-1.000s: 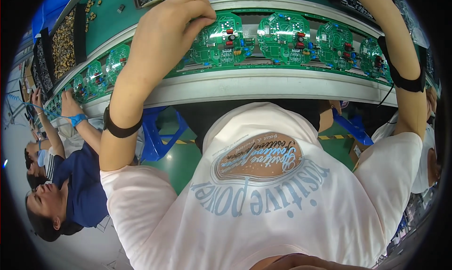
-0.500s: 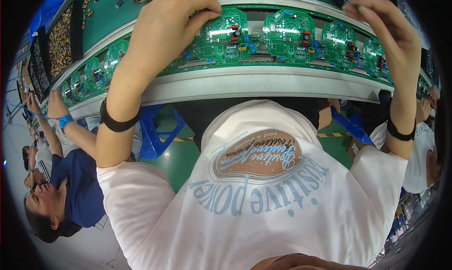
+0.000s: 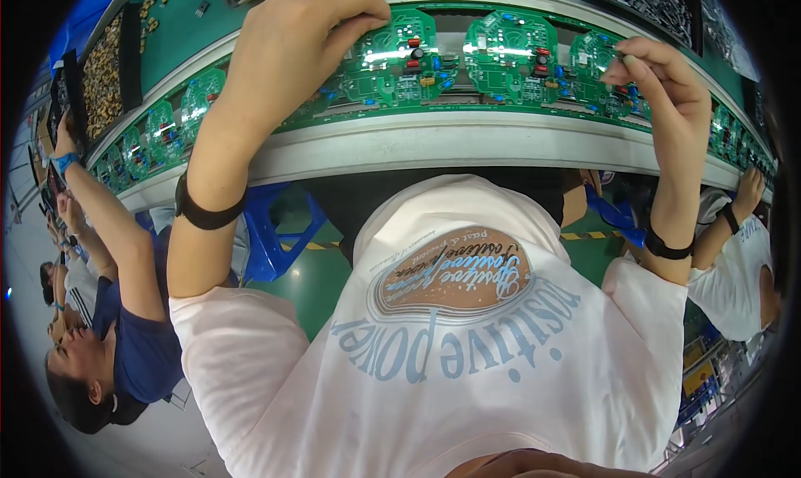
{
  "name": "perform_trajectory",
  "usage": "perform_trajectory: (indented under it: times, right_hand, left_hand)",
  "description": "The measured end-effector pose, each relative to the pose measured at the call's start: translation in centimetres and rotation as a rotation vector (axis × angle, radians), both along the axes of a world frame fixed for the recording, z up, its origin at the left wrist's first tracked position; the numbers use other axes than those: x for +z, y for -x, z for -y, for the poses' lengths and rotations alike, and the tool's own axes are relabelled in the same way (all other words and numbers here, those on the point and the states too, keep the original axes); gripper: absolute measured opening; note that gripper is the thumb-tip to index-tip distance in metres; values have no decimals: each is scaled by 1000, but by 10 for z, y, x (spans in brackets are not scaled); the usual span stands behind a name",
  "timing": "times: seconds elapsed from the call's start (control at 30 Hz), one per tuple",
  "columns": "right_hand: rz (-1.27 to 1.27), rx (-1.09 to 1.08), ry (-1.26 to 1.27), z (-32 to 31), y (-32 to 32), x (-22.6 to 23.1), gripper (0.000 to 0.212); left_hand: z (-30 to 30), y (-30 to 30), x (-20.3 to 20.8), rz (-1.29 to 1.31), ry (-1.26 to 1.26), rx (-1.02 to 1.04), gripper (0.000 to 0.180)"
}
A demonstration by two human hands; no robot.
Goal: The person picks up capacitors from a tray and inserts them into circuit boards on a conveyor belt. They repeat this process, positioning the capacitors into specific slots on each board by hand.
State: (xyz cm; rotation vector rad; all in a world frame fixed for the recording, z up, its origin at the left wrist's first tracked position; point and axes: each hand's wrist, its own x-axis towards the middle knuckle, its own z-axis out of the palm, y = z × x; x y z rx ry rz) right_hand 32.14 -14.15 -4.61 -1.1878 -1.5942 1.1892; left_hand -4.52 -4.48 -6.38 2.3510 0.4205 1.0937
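Observation:
My left hand (image 3: 304, 48) is bent over the line of boards, its thumb and finger pinched at the upper left edge of a green circuit board (image 3: 396, 69); whatever they grip is hidden. My right hand (image 3: 672, 86) hovers at another green circuit board (image 3: 591, 57) to the right, fingertips pressed together around something small and dark that I cannot make out. Between the two hands lies a further circuit board (image 3: 511, 57), with red, black and blue components on it. Both wrists wear black bands.
A pale metal rail (image 3: 467, 140) runs along the near side of the boards. Beyond them, a bin of yellowish parts (image 3: 104, 77) stands far left and a dark tray of small metal parts (image 3: 655, 7) far right. Co-workers' arms (image 3: 125, 219) reach in at left; another person (image 3: 734, 253) sits at right.
My right hand has come left and down, from above the rail's right part to a board, fingertips drawn together. My left hand has hardly moved. The left co-worker's arm has risen toward the bins.

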Motion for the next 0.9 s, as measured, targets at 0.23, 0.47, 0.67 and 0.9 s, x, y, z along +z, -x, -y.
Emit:
perform_trajectory:
  times: [0.23, 0.47, 0.67, 0.9]
  right_hand:
    - [-103, -94, 168, 6, 6, -23, 20]
    - [-211, -34, 95, 12, 25, -15, 20]
    - [-282, -26, 188, 20, 38, -9, 15]
    - [400, 40, -266, 22, 62, -11, 16]
  left_hand:
    - [18, 2, 21, -588, -179, 269, 15]
    - [-8, -22, 55, -595, -47, 491, 12]
    - [-42, -31, 46, -567, 48, 576, 14]
    - [-63, -39, 36, -432, -193, 486, 13]
